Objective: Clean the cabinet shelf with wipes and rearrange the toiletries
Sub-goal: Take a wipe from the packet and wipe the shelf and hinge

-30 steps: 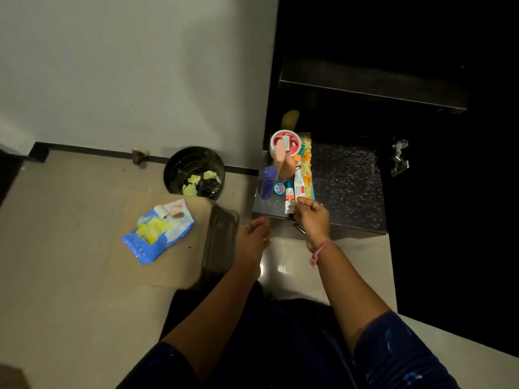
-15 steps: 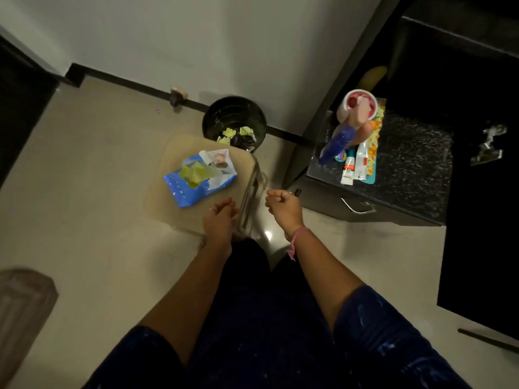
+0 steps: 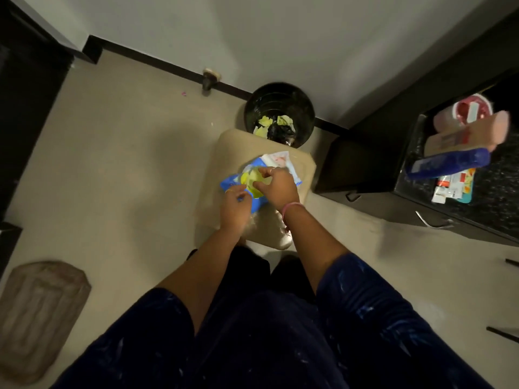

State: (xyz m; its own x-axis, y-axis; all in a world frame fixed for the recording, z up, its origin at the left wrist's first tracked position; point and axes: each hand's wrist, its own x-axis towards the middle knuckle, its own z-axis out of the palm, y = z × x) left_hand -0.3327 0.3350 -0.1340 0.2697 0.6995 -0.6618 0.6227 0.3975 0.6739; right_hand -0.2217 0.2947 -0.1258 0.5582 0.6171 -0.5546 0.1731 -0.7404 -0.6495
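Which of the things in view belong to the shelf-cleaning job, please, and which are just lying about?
Part of the job:
- blue wipes pack on the stool, held by the left hand
- yellow wipe, pinched by the right hand
- toiletries on the cabinet shelf
- black bin holding used wipes

Lying about:
- mat on the floor
- doorstop by the skirting

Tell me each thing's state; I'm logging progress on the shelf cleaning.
Blue wipes pack: open, yellow wipe sticking out, lying on the beige stool.
Left hand: holds the pack's edge.
Right hand: pinches the wipe.
Black round bin: uncovered, holds used yellow wipes.
Dark speckled shelf: toiletries bunched at one end.
Blue bottle: lying down.
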